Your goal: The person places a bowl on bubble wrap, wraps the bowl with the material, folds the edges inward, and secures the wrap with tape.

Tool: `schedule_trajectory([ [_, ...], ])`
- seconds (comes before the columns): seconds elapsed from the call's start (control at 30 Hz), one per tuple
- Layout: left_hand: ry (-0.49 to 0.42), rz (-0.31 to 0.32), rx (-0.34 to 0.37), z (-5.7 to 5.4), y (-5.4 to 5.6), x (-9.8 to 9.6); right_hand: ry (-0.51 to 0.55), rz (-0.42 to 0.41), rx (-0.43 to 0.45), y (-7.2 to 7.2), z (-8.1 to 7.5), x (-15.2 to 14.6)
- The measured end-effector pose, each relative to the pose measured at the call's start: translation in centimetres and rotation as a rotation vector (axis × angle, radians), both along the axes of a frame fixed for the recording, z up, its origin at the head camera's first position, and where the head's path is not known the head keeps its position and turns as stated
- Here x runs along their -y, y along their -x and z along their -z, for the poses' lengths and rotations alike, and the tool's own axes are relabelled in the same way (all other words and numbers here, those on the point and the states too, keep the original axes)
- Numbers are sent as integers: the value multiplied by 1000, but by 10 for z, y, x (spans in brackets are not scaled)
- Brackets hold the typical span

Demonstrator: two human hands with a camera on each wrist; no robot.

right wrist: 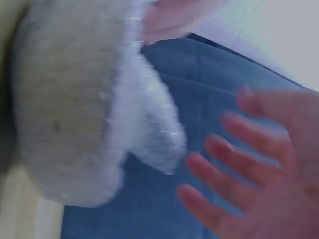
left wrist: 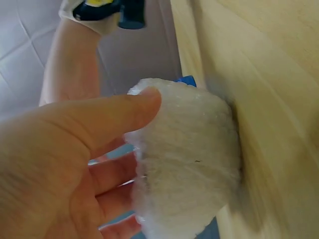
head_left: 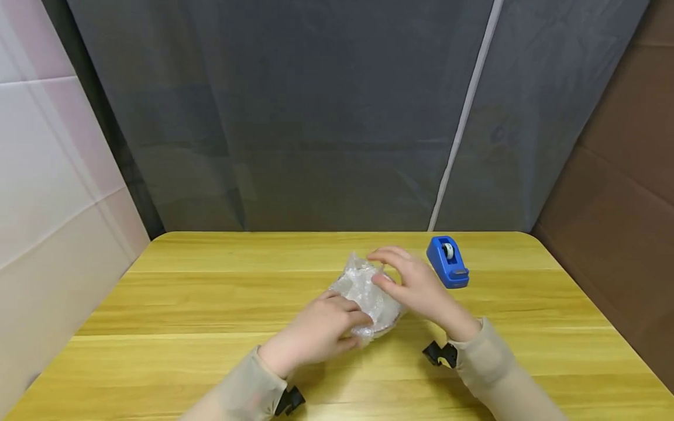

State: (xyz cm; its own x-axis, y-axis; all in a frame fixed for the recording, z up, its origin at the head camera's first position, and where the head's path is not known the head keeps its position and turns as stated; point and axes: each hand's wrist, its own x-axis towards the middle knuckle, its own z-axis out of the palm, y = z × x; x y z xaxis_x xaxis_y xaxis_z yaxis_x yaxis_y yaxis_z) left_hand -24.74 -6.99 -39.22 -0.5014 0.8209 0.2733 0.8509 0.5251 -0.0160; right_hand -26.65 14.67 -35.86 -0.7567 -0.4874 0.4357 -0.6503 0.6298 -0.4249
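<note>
A rounded, bowl-like bundle in bubble wrap sits on the table; what is inside cannot be made out. My left hand holds it from the left, fingers over its top. In the left wrist view, the thumb presses its side. My right hand hovers at the bundle's right upper edge, its fingers loosely bent. From the right wrist view, those fingers are spread and apart from the bundle, and a loose flap of wrap sticks up.
Behind my right hand stands a blue tape dispenser with a roll in it. The wooden table has a dark curtain behind it, a pale panel at left and a brown one at right.
</note>
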Motion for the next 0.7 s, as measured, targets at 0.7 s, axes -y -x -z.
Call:
schedule_trajectory([
  [0.7,1,-79,-105,7,-12,-4,-663,-46,239,-10,29,22],
])
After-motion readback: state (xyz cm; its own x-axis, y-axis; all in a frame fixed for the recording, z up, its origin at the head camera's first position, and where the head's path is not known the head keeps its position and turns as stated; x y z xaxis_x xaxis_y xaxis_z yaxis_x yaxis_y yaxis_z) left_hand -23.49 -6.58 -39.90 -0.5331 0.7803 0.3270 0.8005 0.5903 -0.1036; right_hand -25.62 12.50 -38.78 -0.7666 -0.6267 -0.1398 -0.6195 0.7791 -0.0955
